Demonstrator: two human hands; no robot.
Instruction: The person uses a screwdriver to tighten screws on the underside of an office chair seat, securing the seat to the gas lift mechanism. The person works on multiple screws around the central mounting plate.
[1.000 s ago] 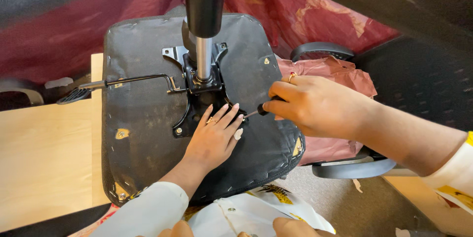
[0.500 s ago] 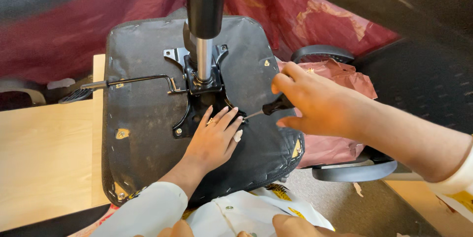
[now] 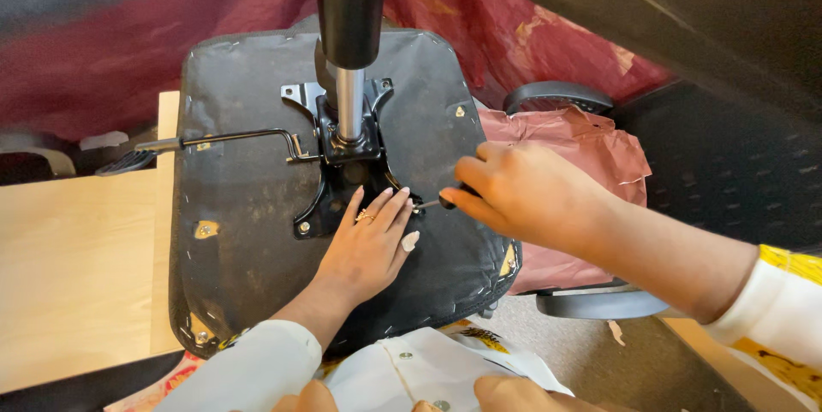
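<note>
An upturned black chair seat [image 3: 248, 232] lies with its underside up, and a black gas cylinder [image 3: 349, 9] stands up from the metal mechanism plate [image 3: 342, 172] at its middle. My left hand [image 3: 368, 245] lies flat on the seat, fingers spread, with the fingertips at the plate's lower right edge. My right hand [image 3: 522, 194] grips a screwdriver with a black handle [image 3: 432, 203]. Its tip points left at the plate, right beside my left fingertips.
A thin black lever [image 3: 231, 138] runs left from the plate. The seat rests on a light wooden surface [image 3: 77, 275]. Crumpled dark red paper [image 3: 582, 146] and a black armrest [image 3: 556, 97] lie to the right. A white sheet [image 3: 428, 369] sits at the bottom edge between skin-coloured shapes.
My right hand has turned and dropped slightly while the screwdriver tip stays at the plate. My left hand has kept its place on the seat.
</note>
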